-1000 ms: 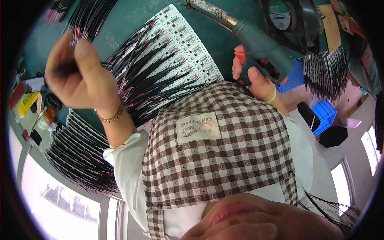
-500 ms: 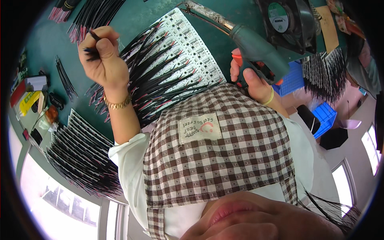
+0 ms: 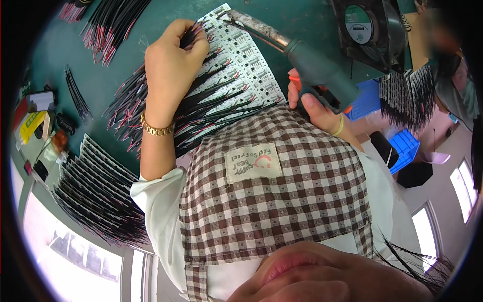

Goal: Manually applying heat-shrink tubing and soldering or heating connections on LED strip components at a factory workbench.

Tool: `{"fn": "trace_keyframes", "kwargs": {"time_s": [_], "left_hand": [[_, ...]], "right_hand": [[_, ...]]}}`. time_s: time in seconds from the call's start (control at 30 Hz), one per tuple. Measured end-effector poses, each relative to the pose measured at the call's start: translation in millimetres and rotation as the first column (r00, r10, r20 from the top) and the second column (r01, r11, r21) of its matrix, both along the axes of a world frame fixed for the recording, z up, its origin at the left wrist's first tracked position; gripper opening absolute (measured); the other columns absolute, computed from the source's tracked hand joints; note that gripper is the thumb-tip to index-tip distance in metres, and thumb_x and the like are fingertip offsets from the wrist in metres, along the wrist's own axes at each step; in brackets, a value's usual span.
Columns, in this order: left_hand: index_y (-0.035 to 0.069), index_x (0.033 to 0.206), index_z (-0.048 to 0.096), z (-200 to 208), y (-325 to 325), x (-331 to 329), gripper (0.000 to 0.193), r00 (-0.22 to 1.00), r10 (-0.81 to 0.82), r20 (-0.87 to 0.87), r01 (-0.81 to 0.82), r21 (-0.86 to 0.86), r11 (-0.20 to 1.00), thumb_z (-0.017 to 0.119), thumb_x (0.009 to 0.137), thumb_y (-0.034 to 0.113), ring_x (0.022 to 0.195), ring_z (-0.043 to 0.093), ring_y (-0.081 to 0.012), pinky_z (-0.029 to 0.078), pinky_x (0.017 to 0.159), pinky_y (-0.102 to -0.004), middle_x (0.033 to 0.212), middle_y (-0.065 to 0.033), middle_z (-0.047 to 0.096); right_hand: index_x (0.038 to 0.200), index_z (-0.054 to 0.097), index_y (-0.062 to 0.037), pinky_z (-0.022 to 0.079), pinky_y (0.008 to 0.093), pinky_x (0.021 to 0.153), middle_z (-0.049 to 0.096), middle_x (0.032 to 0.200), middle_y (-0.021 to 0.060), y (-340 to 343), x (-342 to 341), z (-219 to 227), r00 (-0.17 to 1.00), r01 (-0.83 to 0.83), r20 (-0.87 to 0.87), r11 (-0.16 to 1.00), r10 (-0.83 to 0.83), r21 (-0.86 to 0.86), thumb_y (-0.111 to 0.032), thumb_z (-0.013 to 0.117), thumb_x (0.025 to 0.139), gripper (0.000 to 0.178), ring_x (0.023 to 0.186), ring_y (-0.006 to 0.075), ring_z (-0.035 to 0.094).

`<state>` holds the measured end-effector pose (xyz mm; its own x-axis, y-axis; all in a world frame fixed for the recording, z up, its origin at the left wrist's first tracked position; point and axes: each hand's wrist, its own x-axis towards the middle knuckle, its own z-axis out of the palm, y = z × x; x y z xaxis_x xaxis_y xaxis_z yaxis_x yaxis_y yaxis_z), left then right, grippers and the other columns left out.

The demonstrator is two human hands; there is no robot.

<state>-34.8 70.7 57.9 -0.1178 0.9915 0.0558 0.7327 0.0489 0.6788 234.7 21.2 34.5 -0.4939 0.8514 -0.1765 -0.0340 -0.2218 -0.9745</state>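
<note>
My left hand (image 3: 173,68) is closed on a small bunch of black wires (image 3: 188,37), at the far left edge of a white circuit board panel (image 3: 251,68). Rows of black wires with red ends (image 3: 201,108) are attached across the panel and trail off to its left, partly under my left wrist. My right hand (image 3: 318,108) is wrapped round the handle of a dark green soldering gun (image 3: 322,65) with an orange trigger. The gun's metal barrel points to the far left, its tip close to the panel's far corner.
A black fan (image 3: 370,30) stands at the far right. More bundled wires (image 3: 110,30) lie at the far left, with a few loose wires (image 3: 77,93) nearer. Stacks of wired panels sit at left (image 3: 95,196) and right (image 3: 407,98). Blue crates (image 3: 402,149) stand beyond the table's right edge.
My left hand has moved right with its wires, from left of the panel to the panel's far edge. The soldering gun has shifted only slightly left.
</note>
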Motion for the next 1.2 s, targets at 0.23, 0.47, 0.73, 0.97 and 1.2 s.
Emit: {"fn": "trace_keyframes", "kwargs": {"time_s": [0.23, 0.47, 0.73, 0.97, 1.2], "left_hand": [[0.008, 0.087, 0.069, -8.5, 6.7, 9.0, 0.022, 0.986, 0.036, -0.164, -0.042, -0.035, 0.998, 0.069, 0.074, 0.026, 0.061, 0.066, -0.0206, 0.051, 0.06, -0.0314, 0.066, -0.007, 0.066], [0.008, 0.085, 0.07, -14.2, 9.7, 11.2, 0.024, 0.983, 0.046, -0.176, -0.057, -0.059, 0.997, 0.07, 0.072, 0.028, 0.06, 0.065, -0.0218, 0.051, 0.059, -0.0325, 0.065, -0.007, 0.066], [0.004, 0.084, 0.068, -10.5, 10.4, 12.3, 0.023, 0.984, 0.045, -0.175, -0.065, -0.105, 0.992, 0.072, 0.073, 0.023, 0.058, 0.052, -0.0043, 0.044, 0.058, -0.0205, 0.067, -0.0007, 0.064], [0.003, 0.084, 0.068, -11.8, 12.9, 16.6, 0.022, 0.986, 0.04, -0.162, -0.057, -0.105, 0.993, 0.072, 0.074, 0.023, 0.058, 0.052, -0.0041, 0.044, 0.058, -0.0204, 0.066, -0.0003, 0.064], [0.006, 0.081, 0.069, -17.2, 19.2, 16.4, 0.021, 0.994, 0.039, -0.102, -0.051, -0.113, 0.992, 0.071, 0.071, 0.025, 0.054, 0.06, -0.0152, 0.048, 0.057, -0.0276, 0.062, -0.0054, 0.064]], "right_hand": [[0.126, 0.045, 0.0003, 0.043, 0.028, 0.066, 0.054, 0.082, 0.0086, -3.8, 4.0, -10.3, 0.996, -0.032, 0.089, 0.991, 0.021, 0.127, -0.022, 0.059, 0.089, 0.046, 0.072, 0.0137, 0.051], [0.119, 0.047, -0.0011, 0.043, 0.0273, 0.065, 0.055, 0.083, 0.0059, -3.1, 2.6, -8.3, 0.993, -0.018, 0.119, 0.994, 0.005, 0.108, -0.023, 0.057, 0.09, 0.038, 0.07, 0.0126, 0.052], [0.093, 0.057, -0.0019, 0.044, 0.0266, 0.065, 0.056, 0.076, 0.004, -1.6, 1.0, -8.0, 0.978, -0.054, 0.208, 0.977, 0.01, 0.208, -0.025, 0.057, 0.091, 0.023, 0.069, 0.0116, 0.054], [0.111, 0.054, 0.0001, 0.043, 0.0261, 0.064, 0.055, 0.076, 0.0046, -2.4, 7.8, -11.5, 0.982, -0.033, 0.191, 0.985, 0.0, 0.168, -0.024, 0.056, 0.09, 0.032, 0.068, 0.0116, 0.052], [0.127, 0.045, 0.0021, 0.042, 0.0249, 0.061, 0.054, 0.079, 0.0049, -0.2, 18.4, -26.1, 0.998, 0.036, 0.043, 0.976, -0.046, 0.214, -0.022, 0.056, 0.091, 0.045, 0.067, 0.0111, 0.049]]}}
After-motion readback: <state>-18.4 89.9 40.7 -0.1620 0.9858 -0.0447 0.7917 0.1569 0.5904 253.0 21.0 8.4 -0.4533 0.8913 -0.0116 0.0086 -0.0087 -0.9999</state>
